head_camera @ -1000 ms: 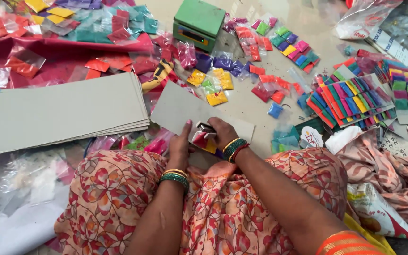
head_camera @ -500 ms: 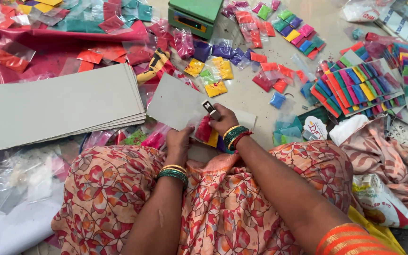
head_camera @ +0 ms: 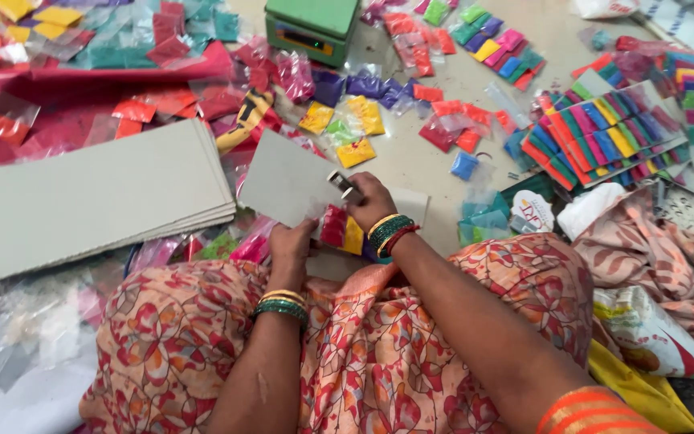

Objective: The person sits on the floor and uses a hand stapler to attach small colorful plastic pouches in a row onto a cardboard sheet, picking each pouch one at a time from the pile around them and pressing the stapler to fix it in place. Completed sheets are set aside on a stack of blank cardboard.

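Observation:
A grey cardboard sheet (head_camera: 283, 178) lies tilted over my lap. My left hand (head_camera: 291, 246) grips its near edge, holding small red and yellow powder packets (head_camera: 341, 230) against it. My right hand (head_camera: 369, 201) is closed on a small metal stapler (head_camera: 344, 186) pressed onto the sheet just above the packets. Both wrists wear green and gold bangles.
A stack of grey cardboard sheets (head_camera: 90, 197) lies at the left. A green weighing scale (head_camera: 312, 26) stands at the top. Several coloured powder packets are scattered on the floor, and finished cards with packet rows (head_camera: 604, 137) lie at the right. Patterned cloth covers my knees.
The grey sheet and both hands shifted slightly left and down in view as my head moved. My right hand has brought the stapler onto the sheet above the packets.

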